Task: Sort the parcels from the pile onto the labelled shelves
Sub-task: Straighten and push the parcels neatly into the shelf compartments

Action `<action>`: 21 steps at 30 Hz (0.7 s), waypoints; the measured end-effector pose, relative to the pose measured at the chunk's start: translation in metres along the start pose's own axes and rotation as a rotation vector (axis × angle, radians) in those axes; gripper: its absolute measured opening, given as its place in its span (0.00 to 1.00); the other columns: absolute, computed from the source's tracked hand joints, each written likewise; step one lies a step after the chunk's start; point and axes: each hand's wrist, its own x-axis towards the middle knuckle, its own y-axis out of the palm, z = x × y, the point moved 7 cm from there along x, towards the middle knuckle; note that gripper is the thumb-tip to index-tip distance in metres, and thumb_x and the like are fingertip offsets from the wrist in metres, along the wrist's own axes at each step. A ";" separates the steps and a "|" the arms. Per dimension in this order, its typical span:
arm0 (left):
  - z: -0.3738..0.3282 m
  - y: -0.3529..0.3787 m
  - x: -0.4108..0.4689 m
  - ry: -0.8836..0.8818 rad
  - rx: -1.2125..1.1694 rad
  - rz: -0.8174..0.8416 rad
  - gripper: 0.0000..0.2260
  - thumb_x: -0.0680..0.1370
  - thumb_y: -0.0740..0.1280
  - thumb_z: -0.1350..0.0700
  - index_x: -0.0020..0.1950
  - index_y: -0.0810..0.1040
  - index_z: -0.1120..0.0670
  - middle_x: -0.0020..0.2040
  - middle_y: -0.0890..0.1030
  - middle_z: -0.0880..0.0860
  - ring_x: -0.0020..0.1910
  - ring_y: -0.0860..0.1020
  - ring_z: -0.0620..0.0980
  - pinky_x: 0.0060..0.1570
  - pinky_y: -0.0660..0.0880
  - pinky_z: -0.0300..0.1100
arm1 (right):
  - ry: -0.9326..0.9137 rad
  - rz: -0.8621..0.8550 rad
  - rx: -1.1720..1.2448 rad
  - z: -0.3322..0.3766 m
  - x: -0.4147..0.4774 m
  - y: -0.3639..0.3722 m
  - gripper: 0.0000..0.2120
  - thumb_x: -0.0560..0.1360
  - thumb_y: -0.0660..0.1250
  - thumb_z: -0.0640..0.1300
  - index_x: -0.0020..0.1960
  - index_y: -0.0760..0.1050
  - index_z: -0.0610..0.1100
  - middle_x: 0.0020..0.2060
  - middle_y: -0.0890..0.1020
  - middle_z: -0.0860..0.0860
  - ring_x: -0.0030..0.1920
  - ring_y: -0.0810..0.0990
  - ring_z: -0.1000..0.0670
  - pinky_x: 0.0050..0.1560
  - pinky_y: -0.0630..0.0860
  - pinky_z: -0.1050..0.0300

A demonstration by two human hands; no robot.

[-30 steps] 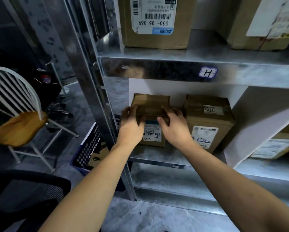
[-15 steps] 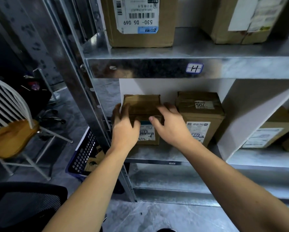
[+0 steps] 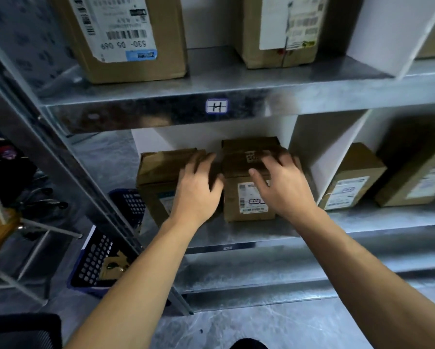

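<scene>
While left hand [image 3: 197, 190] touches left parcel [image 3: 158, 170] | right hand [image 3: 286, 190] touches right parcel [image 3: 244, 200]

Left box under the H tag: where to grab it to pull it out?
Grip the left box by its top front edge, straight in from the open front: fingers over the top, thumb on the front face. There is room above it, but the neighbouring box stands close on its right, so a side grip looks tight.

The left hand [image 3: 196, 195] hides most of the label on the left parcel [image 3: 156, 170].
</scene>
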 end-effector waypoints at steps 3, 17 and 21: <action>-0.011 0.019 0.008 0.011 -0.006 0.067 0.24 0.80 0.65 0.49 0.75 0.65 0.46 0.76 0.62 0.53 0.73 0.63 0.56 0.68 0.57 0.41 | 0.053 0.000 0.032 -0.021 0.003 -0.003 0.21 0.80 0.64 0.55 0.68 0.74 0.45 0.69 0.71 0.38 0.68 0.67 0.32 0.65 0.73 0.38; -0.015 0.054 0.014 -0.102 -0.078 0.121 0.20 0.80 0.64 0.48 0.72 0.69 0.47 0.73 0.63 0.52 0.71 0.64 0.52 0.67 0.58 0.36 | 0.146 0.043 0.265 -0.056 0.007 0.015 0.21 0.81 0.65 0.51 0.72 0.73 0.45 0.67 0.73 0.37 0.66 0.73 0.37 0.69 0.67 0.52; -0.019 0.058 0.009 -0.107 -0.100 0.120 0.20 0.80 0.64 0.48 0.73 0.69 0.47 0.75 0.62 0.52 0.72 0.63 0.52 0.67 0.57 0.37 | 0.149 0.019 0.274 -0.062 0.007 0.012 0.21 0.81 0.66 0.50 0.71 0.74 0.43 0.67 0.74 0.37 0.66 0.74 0.37 0.69 0.68 0.52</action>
